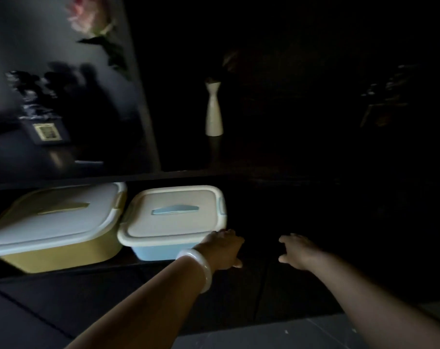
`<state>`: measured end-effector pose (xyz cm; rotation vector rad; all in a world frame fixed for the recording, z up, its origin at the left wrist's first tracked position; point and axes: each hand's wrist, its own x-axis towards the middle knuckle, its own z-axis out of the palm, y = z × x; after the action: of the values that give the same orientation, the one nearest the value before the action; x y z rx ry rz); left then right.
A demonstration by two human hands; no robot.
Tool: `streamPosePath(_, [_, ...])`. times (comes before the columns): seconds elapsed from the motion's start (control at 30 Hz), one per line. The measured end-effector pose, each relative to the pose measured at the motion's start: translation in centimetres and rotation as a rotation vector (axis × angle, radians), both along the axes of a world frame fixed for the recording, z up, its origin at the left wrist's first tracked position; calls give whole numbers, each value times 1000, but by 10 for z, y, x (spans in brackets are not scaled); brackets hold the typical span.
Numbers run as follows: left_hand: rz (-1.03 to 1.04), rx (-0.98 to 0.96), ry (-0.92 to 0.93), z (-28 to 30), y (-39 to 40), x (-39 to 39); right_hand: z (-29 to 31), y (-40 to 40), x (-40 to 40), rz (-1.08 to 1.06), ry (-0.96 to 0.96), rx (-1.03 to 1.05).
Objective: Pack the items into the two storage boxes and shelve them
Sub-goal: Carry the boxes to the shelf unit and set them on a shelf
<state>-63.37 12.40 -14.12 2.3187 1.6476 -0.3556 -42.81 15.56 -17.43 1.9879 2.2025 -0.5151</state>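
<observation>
On the low shelf (163,264), at about ten o'clock from our hands, both storage boxes sit lidded and side by side: the yellow box (62,255) at nine o'clock, the blue box (158,250) just beside it toward three o'clock. Our left hand (222,249), a pale bangle (197,268) on its wrist, rests at the blue box's near right corner; whether it touches the rim we cannot tell, and its fingers look loosely curled, holding nothing. Our right hand (297,249) hangs well apart at three o'clock, fingers relaxed and empty. We judge the shelving nearly done, the step being a last nudge. To do it well, we press flat fingers against the blue box's wall below the white lid (173,217), not on the lid edge, so the clasp stays fastened; we push toward twelve o'clock, squaring its front with the yellow box. Up at twelve o'clock a white vase (213,114) stands on the dark upper shelf, so we keep our arms low
</observation>
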Motion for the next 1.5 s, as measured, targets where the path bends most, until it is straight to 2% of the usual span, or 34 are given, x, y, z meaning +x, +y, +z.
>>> streamPosePath(0.17, [-119, 86, 64, 5, 4, 125, 17, -23, 141, -124, -16, -105])
streamPosePath(0.33, [-284, 169, 53, 15, 9, 266, 33, -51, 276, -287, -40, -40])
streamPosePath(0.6, [-689, 247, -18, 28, -4, 503, 52, -130, 479, -583, -65, -43])
streamPosePath(0.83, [-981, 279, 45, 35, -21, 683, 55, -195, 610, -830, -158, -79])
streamPosePath(0.97, [-1090, 317, 35, 34, -5, 781, 58, -196, 692, -925, -184, -98])
streamPosePath(1.23, [-1241, 346, 25, 49, 66, 982, 85, -161, 861, -1031, -100, -46])
streamPosePath(1.5, [-1400, 312, 13, 46, 76, 1168, 71, -159, 1018, -1207, -64, -65])
